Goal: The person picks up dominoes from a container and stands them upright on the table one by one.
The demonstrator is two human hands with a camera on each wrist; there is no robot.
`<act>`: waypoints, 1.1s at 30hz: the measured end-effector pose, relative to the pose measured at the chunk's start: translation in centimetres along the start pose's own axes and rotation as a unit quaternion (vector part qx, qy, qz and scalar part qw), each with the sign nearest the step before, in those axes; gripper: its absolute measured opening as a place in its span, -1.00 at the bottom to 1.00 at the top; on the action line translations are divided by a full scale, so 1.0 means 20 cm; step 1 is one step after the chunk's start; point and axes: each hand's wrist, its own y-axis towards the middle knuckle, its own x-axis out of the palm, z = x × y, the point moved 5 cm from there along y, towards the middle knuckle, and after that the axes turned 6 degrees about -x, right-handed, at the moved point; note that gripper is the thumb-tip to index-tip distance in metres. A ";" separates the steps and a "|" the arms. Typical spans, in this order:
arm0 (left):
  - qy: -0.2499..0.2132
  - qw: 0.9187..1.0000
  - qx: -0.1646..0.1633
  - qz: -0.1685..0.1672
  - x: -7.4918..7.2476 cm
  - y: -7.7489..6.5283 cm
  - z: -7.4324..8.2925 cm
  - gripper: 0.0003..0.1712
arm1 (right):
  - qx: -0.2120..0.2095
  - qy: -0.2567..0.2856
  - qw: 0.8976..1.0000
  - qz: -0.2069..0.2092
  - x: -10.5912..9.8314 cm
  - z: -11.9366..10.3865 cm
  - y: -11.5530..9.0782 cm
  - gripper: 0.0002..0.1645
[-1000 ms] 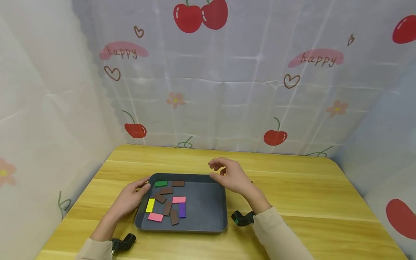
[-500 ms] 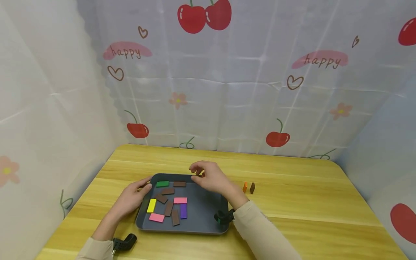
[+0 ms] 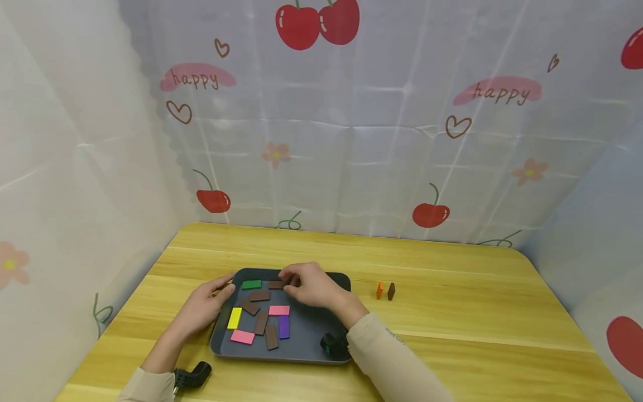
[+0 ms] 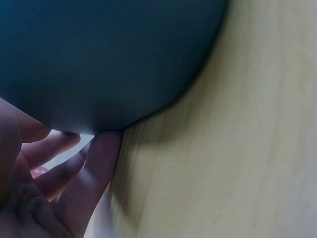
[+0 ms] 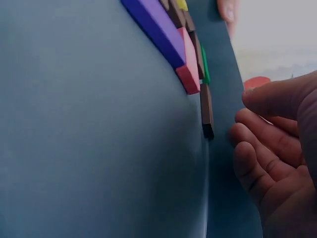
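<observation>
A dark grey tray on the wooden table holds several flat domino-like blocks, mostly in its left half. My left hand grips the tray's left rim; in the left wrist view its fingers touch the outer wall. My right hand is over the far side of the tray, loosely bent and holding nothing. Nearest to it is a brown block, partly hidden by the fingertips in the head view. In the right wrist view, a gap separates the fingers from that brown block.
Other blocks in the tray include a green one, a yellow one, a purple one and two pink ones. An orange block and a dark brown block stand upright on the table, right of the tray.
My right hand has moved left and slightly down, from the tray's far right corner to the brown block. The upright blocks on the right have come into view. My left hand stays on the rim.
</observation>
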 end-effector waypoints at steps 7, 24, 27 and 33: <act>0.009 1.000 -0.001 0.002 0.00 0.00 0.01 -0.32 | 0.003 -0.024 0.999 -0.047 0.04 0.02 0.01 -0.59; 0.008 1.000 -0.003 0.002 0.00 0.00 0.01 -0.31 | -0.027 -0.096 0.995 -0.027 0.04 0.01 -0.02 -0.67; 0.008 1.000 -0.006 0.002 0.00 -0.01 0.01 -0.32 | -0.032 -0.112 0.993 -0.027 0.04 0.01 -0.02 -0.65; 0.008 1.000 -0.007 0.000 0.00 -0.01 0.02 -0.32 | -0.034 -0.138 0.990 -0.015 0.05 0.01 -0.02 -0.66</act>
